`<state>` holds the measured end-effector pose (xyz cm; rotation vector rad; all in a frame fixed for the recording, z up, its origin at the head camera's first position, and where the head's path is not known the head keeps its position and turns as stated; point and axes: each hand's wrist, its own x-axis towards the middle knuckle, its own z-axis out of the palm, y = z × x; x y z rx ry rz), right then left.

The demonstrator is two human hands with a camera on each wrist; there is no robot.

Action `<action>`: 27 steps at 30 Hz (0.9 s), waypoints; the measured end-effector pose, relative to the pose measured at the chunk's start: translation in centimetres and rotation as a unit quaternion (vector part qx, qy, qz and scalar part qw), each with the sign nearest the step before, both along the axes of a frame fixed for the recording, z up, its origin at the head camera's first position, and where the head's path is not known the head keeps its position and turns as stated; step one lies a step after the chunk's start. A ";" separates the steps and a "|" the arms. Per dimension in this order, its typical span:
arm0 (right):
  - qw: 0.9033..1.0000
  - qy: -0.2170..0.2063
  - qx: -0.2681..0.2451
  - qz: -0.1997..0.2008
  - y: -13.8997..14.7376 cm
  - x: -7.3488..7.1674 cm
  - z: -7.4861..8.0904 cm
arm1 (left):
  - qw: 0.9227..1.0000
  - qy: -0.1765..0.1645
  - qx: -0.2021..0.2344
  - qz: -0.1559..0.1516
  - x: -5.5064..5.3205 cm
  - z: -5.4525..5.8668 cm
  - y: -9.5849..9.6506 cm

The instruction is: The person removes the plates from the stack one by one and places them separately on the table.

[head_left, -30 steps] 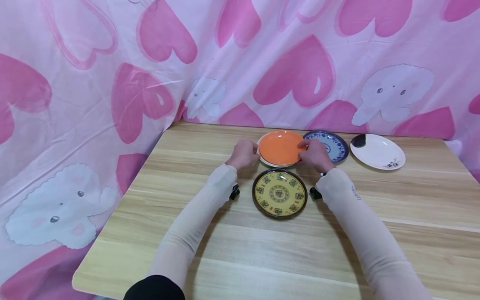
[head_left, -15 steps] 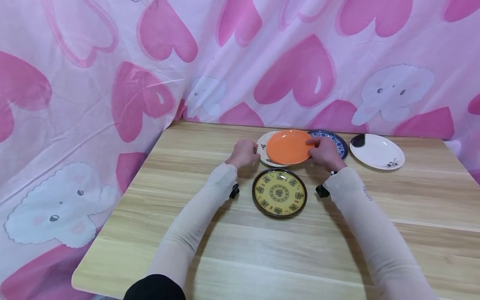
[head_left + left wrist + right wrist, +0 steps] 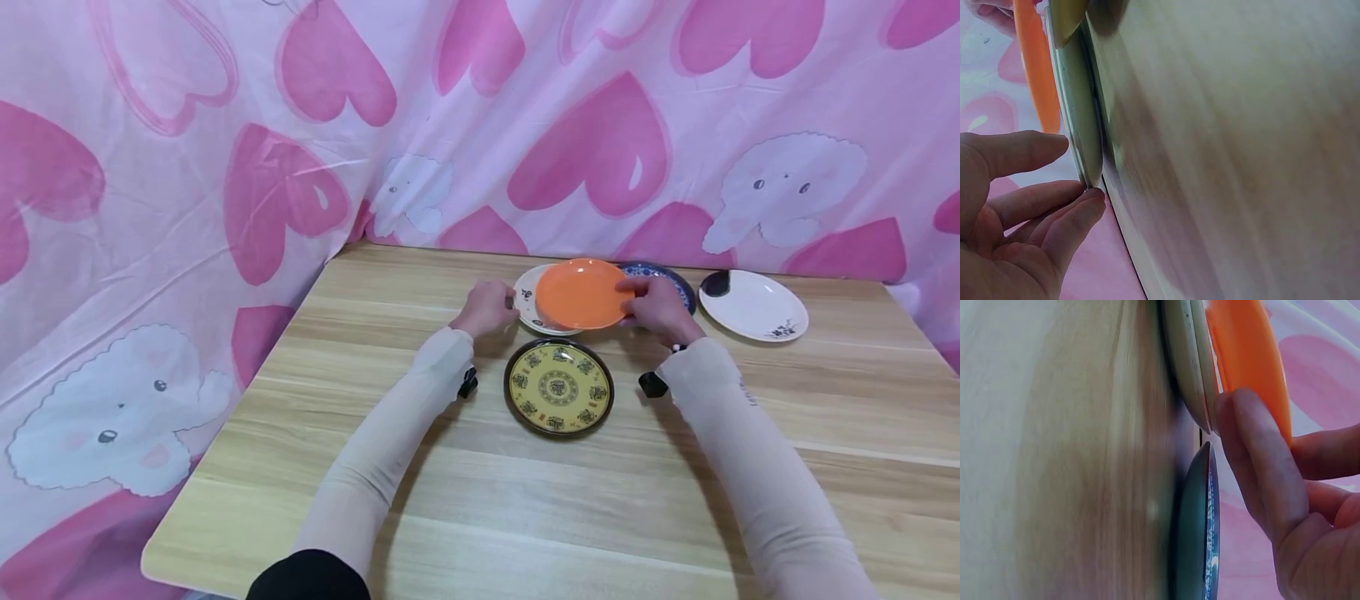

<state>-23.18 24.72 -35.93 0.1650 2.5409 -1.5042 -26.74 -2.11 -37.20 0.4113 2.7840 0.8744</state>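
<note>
My right hand (image 3: 656, 307) grips an orange plate (image 3: 583, 293) by its right rim, thumb above and fingers beneath. The plate is raised over a stack of white plates (image 3: 528, 300) with small dark motifs and partly covers it. In the right wrist view, a gap shows between the orange plate (image 3: 1250, 356) and the stack's rims. My left hand (image 3: 486, 308) is at the stack's left edge. In the left wrist view, its fingertips (image 3: 1092, 195) touch the white plates' rim (image 3: 1085, 140) from below, with the thumb close on the upper side.
A yellow plate (image 3: 558, 387) with a dark brown rim sits in front of the stack. Partly behind my right hand lies a blue-and-white plate (image 3: 678, 287). A white plate with a black patch (image 3: 757, 304) is farther right. A pink heart-patterned curtain (image 3: 585, 150) borders the wooden table (image 3: 480, 500).
My right hand has moved the orange plate up off the white stack and to the right, uncovering the stack's left part. My left hand has stayed at the stack's edge.
</note>
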 end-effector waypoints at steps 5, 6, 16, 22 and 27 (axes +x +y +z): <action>1.000 -0.004 0.000 0.008 0.3 0.1 0.3 | 1.000 -0.009 0.002 0.003 0.0 0.0 0.0; 1.000 -0.006 -0.003 0.009 0.3 0.2 0.4 | 1.000 -0.011 0.003 0.003 0.0 0.1 0.0; 1.000 -0.009 -0.016 0.009 0.8 0.6 1.0 | 1.000 -0.009 0.000 -0.001 -0.1 0.0 -0.1; 1.000 -0.016 -0.020 0.011 1.0 0.6 1.0 | 1.000 -0.006 -0.002 -0.006 -0.1 -0.2 -0.3; 0.999 -0.026 -0.021 0.015 1.2 0.7 1.2 | 1.000 0.008 -0.006 -0.014 -0.2 -0.3 -0.3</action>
